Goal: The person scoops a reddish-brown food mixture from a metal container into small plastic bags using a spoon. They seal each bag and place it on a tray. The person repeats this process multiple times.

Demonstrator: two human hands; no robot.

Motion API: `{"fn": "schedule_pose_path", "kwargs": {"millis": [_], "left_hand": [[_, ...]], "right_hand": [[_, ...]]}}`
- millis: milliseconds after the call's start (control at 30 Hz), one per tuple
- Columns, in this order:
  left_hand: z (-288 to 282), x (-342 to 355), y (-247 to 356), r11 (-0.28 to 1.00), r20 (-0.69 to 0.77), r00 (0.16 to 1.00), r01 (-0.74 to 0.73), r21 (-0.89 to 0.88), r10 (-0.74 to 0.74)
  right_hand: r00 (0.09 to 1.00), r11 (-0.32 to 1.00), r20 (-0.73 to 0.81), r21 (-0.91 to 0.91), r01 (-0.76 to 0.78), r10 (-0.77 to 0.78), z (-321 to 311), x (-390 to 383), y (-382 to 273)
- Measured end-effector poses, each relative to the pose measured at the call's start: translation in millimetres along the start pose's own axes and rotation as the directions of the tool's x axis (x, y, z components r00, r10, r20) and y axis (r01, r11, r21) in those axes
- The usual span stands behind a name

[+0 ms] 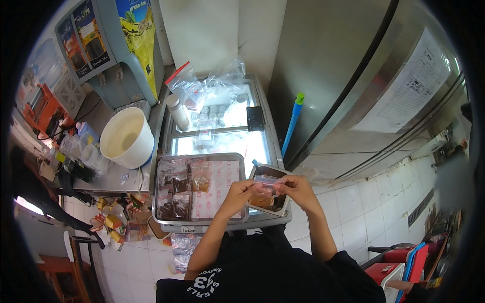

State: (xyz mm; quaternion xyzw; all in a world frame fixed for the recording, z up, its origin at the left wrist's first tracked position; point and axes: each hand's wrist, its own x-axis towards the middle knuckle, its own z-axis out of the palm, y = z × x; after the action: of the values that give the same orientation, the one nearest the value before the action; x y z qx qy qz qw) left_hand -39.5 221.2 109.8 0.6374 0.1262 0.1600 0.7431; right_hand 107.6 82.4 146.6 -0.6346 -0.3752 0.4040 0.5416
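Note:
Both hands pinch the top corners of a small clear zip bag [265, 180], my left hand [241, 194] at one end and my right hand [298, 191] at the other. Beneath it stands a square metal container [279, 220] with something orange-brown inside, partly hidden by the bag and fingers. How full the bag is, I cannot make out. To the left of my hands lies a metal tray [244, 174] lined with printed paper. Several flat bags of dark brown contents [180, 186] cover its left side, and a lighter amber bag [200, 182] lies beside them.
The tray and container sit on a glass-topped chest freezer [268, 108]. A white bottle [178, 113] and loose plastic bags [226, 73] lie farther back. Left, a white bucket [127, 139] stands by a drink dispenser [121, 81]. A blue pole [292, 123] leans near the steel cabinet [323, 76].

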Motion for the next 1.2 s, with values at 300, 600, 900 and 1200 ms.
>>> {"fn": "schedule_pose_path", "kwargs": {"millis": [300, 600, 900, 1200], "left_hand": [[1.4, -11.0, 6.6, 0.999, -0.077, 0.996, -0.048, 0.010, 0.048], [5.9, -19.9, 14.8, 0.935, -0.130, 0.982, -0.087, 0.345, 0.139], [3.9, -30.3, 1.7, 0.789, -0.251, 0.945, -0.013, 0.614, 0.211], [-79.4, -83.6, -32.2, 0.972, -0.576, 0.791, -0.098, 0.213, 0.206]], "right_hand": [[0.994, 0.962, -0.069, -0.268, 0.061, -0.082, 5.7, -2.3, -9.4], [0.973, 0.869, 0.027, -0.446, 0.216, -0.228, 18.8, 3.8, -27.2], [0.923, 0.807, 0.208, -0.447, 0.385, -0.325, 43.0, 31.3, -0.1], [0.773, 0.769, 0.557, -0.335, 0.544, -0.304, 105.5, 85.2, -13.4]]}}
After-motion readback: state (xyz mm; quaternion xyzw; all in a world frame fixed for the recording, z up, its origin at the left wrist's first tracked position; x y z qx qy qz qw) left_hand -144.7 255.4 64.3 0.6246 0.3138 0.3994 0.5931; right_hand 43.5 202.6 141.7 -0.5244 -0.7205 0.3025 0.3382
